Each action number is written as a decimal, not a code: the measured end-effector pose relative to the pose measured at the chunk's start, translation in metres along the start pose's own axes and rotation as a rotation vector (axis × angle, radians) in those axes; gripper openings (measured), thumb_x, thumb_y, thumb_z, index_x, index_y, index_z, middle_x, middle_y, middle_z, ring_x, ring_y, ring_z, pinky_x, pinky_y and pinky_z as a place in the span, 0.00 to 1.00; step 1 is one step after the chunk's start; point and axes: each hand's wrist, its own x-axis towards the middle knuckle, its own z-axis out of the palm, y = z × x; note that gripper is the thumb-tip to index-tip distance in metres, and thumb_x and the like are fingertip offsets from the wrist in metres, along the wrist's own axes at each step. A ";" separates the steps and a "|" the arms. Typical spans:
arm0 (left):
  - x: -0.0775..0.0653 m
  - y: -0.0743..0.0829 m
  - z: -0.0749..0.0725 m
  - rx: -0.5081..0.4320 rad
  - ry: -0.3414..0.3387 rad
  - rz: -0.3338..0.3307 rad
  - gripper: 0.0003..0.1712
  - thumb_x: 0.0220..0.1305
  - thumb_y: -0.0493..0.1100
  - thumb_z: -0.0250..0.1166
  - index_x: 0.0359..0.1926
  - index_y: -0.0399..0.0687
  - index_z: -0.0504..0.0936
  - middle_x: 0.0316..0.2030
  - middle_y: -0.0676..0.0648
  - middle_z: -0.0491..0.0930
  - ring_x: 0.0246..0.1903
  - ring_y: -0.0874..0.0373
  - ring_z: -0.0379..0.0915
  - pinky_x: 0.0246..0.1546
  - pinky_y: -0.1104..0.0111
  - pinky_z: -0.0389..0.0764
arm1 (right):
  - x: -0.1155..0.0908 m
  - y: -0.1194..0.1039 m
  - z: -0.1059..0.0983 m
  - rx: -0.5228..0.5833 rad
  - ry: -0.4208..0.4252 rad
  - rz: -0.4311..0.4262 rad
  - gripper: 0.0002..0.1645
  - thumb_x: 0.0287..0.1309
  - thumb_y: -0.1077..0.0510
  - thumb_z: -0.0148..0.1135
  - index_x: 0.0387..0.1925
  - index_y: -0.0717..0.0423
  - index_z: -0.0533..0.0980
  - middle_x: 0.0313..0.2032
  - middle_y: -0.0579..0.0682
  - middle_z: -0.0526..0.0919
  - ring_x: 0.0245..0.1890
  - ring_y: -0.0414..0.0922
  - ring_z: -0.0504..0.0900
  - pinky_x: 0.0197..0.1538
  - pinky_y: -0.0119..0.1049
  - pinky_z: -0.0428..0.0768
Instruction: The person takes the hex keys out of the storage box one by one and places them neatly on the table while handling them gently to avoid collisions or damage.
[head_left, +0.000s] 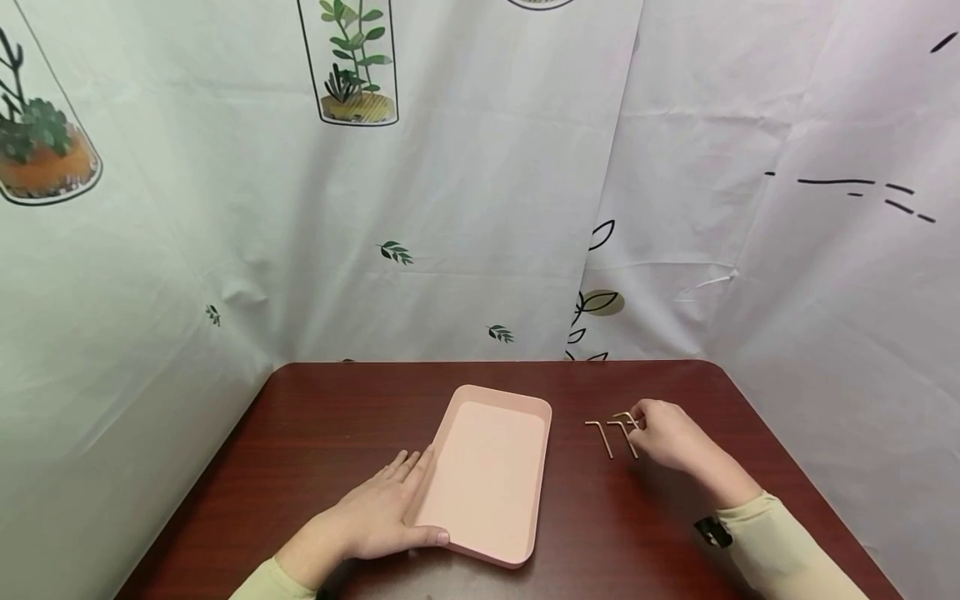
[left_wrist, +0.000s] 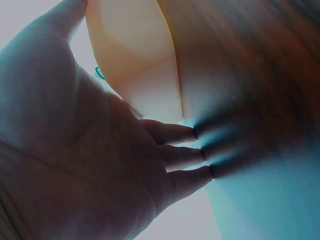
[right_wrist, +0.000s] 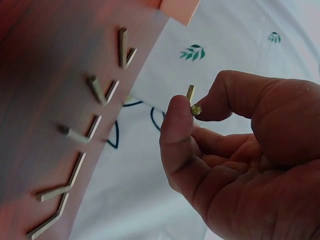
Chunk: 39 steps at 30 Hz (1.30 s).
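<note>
My right hand (head_left: 666,432) is over the right side of the table, pinching a brass-coloured hex key (right_wrist: 196,109) between thumb and index finger. Its six-sided end shows in the right wrist view, while the fingertips cover the rest. Several more bent hex keys (right_wrist: 124,47) lie in a row on the table near that hand; in the head view the hand hides some of them. A shallow pink rectangular tray (head_left: 487,475) sits mid-table. Against its left side rests my left hand (head_left: 375,512), fingers extended and thumb on the near-left rim.
The dark red-brown table (head_left: 337,408) has a glossy top with rounded far corners. White curtain (head_left: 472,192) with printed plants hangs close behind it and along both sides. Table surface lies between the tray and the hex keys.
</note>
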 end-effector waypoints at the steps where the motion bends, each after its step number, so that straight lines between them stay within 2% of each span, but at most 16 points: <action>1: 0.000 0.000 0.000 0.000 0.000 -0.001 0.74 0.66 0.83 0.65 0.88 0.31 0.51 0.85 0.32 0.56 0.83 0.26 0.54 0.80 0.37 0.62 | 0.000 0.003 -0.001 -0.004 0.002 0.005 0.16 0.55 0.66 0.68 0.45 0.70 0.83 0.33 0.48 0.84 0.32 0.44 0.79 0.39 0.43 0.81; 13: 0.001 -0.001 0.003 -0.004 0.008 -0.017 0.75 0.65 0.85 0.65 0.89 0.34 0.52 0.85 0.31 0.57 0.83 0.26 0.54 0.80 0.37 0.63 | -0.002 0.030 -0.011 -0.016 0.032 0.045 0.16 0.55 0.64 0.68 0.44 0.72 0.82 0.33 0.51 0.85 0.35 0.48 0.82 0.41 0.47 0.83; 19: 0.000 0.000 0.002 0.000 0.005 -0.016 0.75 0.65 0.84 0.65 0.88 0.33 0.52 0.86 0.32 0.56 0.83 0.27 0.54 0.80 0.37 0.63 | -0.005 0.046 -0.016 0.002 -0.001 0.075 0.17 0.57 0.64 0.66 0.46 0.74 0.80 0.34 0.53 0.84 0.31 0.46 0.81 0.39 0.45 0.81; 25: 0.000 0.001 0.001 0.005 0.002 -0.011 0.75 0.65 0.84 0.65 0.88 0.32 0.52 0.86 0.32 0.56 0.83 0.26 0.54 0.80 0.37 0.62 | -0.006 0.062 -0.020 -0.016 -0.003 0.079 0.18 0.59 0.63 0.68 0.45 0.76 0.80 0.36 0.57 0.85 0.35 0.50 0.82 0.41 0.49 0.83; 28: 0.000 0.000 0.000 0.000 0.001 -0.011 0.75 0.65 0.84 0.65 0.88 0.32 0.52 0.85 0.31 0.56 0.83 0.26 0.54 0.80 0.36 0.62 | -0.007 0.069 -0.022 0.006 -0.011 0.113 0.17 0.61 0.64 0.67 0.46 0.76 0.80 0.35 0.57 0.86 0.31 0.48 0.84 0.37 0.47 0.84; 31: 0.001 0.000 0.000 -0.003 -0.004 -0.012 0.75 0.66 0.84 0.64 0.88 0.32 0.52 0.86 0.32 0.56 0.83 0.26 0.54 0.80 0.37 0.62 | -0.008 0.076 -0.022 0.028 -0.020 0.135 0.11 0.61 0.65 0.64 0.40 0.72 0.79 0.30 0.53 0.83 0.25 0.45 0.82 0.32 0.42 0.80; 33: 0.001 0.001 -0.001 -0.004 -0.007 -0.011 0.75 0.66 0.84 0.64 0.88 0.32 0.51 0.86 0.32 0.55 0.83 0.27 0.53 0.80 0.37 0.62 | -0.009 0.081 -0.022 0.035 -0.023 0.137 0.03 0.59 0.66 0.62 0.33 0.65 0.77 0.24 0.48 0.79 0.22 0.43 0.79 0.29 0.40 0.75; 34: 0.001 0.001 -0.001 -0.005 -0.009 -0.010 0.75 0.66 0.84 0.64 0.88 0.32 0.51 0.86 0.33 0.55 0.83 0.27 0.53 0.81 0.37 0.62 | -0.009 0.083 -0.022 0.039 -0.023 0.134 0.03 0.58 0.66 0.62 0.29 0.61 0.76 0.22 0.46 0.77 0.20 0.42 0.77 0.29 0.39 0.72; 36: 0.001 0.001 -0.002 -0.005 -0.009 -0.008 0.75 0.66 0.84 0.64 0.89 0.33 0.51 0.86 0.33 0.54 0.83 0.27 0.53 0.81 0.37 0.62 | -0.009 0.090 -0.021 0.048 -0.016 0.119 0.10 0.56 0.65 0.62 0.23 0.54 0.70 0.18 0.43 0.71 0.19 0.41 0.72 0.28 0.37 0.66; 38: 0.000 0.002 -0.002 -0.007 -0.009 -0.007 0.74 0.66 0.84 0.64 0.89 0.33 0.51 0.87 0.33 0.54 0.83 0.27 0.53 0.81 0.37 0.62 | -0.008 0.100 -0.019 0.063 -0.002 0.091 0.13 0.54 0.64 0.63 0.21 0.50 0.68 0.16 0.41 0.68 0.18 0.40 0.68 0.27 0.37 0.63; 39: 0.000 0.002 -0.002 -0.007 -0.010 -0.006 0.74 0.66 0.84 0.64 0.89 0.32 0.50 0.87 0.33 0.54 0.83 0.28 0.53 0.81 0.37 0.62 | -0.008 0.106 -0.019 0.060 0.005 0.080 0.12 0.55 0.63 0.64 0.22 0.51 0.70 0.18 0.41 0.70 0.20 0.40 0.69 0.27 0.37 0.65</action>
